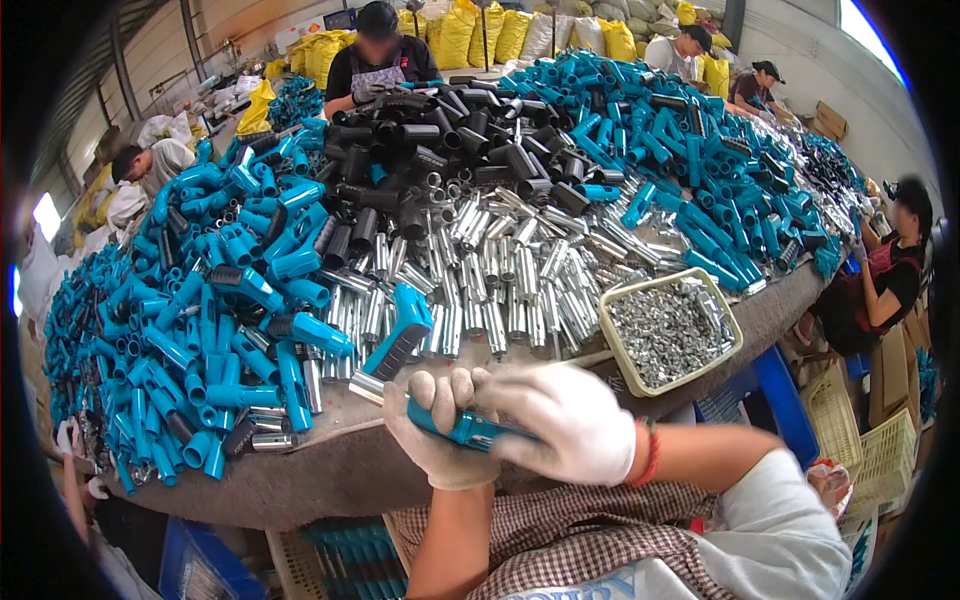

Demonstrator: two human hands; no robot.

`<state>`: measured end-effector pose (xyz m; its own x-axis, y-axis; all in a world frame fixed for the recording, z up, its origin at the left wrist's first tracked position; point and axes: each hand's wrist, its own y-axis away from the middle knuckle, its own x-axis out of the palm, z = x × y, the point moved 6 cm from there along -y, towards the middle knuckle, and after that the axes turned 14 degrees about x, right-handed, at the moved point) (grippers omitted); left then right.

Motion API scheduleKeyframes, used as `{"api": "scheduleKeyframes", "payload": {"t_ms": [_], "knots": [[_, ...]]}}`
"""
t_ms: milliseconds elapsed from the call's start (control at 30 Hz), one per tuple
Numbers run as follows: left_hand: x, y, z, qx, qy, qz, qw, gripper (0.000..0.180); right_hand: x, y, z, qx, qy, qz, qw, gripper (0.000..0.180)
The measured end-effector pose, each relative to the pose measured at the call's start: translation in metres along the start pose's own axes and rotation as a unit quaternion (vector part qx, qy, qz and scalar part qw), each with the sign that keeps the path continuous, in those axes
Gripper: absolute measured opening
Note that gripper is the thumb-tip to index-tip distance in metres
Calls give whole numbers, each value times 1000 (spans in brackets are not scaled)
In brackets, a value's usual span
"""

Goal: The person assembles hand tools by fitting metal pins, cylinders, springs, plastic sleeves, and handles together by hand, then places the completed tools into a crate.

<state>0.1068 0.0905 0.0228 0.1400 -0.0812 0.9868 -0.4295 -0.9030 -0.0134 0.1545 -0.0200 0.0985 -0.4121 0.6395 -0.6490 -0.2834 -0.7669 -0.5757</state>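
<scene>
Here, both white-gloved hands meet at the near edge of the round grey worktable (pixel 330 470): the left hand (pixel 440 425) curls its fingers tight around a blue plastic handle with a short metal tube (pixel 455 425) at its left end, while the right hand (pixel 565 420) closes over the handle's other end. Keeping the tube and sleeve in line and gripping firmly on both sides seems the way to seat the parts well. Beyond them lie heaps of blue sleeves (pixel 200 330), silver tubes (pixel 500 280) and black grips (pixel 440 140), plus a cream tray of small metal bits (pixel 670 330) to the right. Other people work at the far side among yellow sacks (pixel 470 30).
</scene>
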Motion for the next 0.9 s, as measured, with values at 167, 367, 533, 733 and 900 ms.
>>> {"api": "scheduleKeyframes", "payload": {"t_ms": [167, 367, 533, 733, 900], "knots": [[-24, -13, -7, 2, 41, -14, 999, 44, 23, -115, -55, -73, 256, 103, 958, 47], [-33, -16, -4, -12, -15, 38, 999, 44, 45, -287, -135, 8, 371, 12, 928, 67], [-29, -15, -1, -10, -35, 22, 999, 44, 77, -359, -211, 207, 344, 154, 903, 77], [-33, -16, -9, 0, -89, -4, 996, 47, 64, -307, -210, 283, 195, 246, 906, 58], [-29, -15, -3, -17, -66, 28, 997, 46, 30, -233, -202, 151, 206, 166, 952, 56]]}}
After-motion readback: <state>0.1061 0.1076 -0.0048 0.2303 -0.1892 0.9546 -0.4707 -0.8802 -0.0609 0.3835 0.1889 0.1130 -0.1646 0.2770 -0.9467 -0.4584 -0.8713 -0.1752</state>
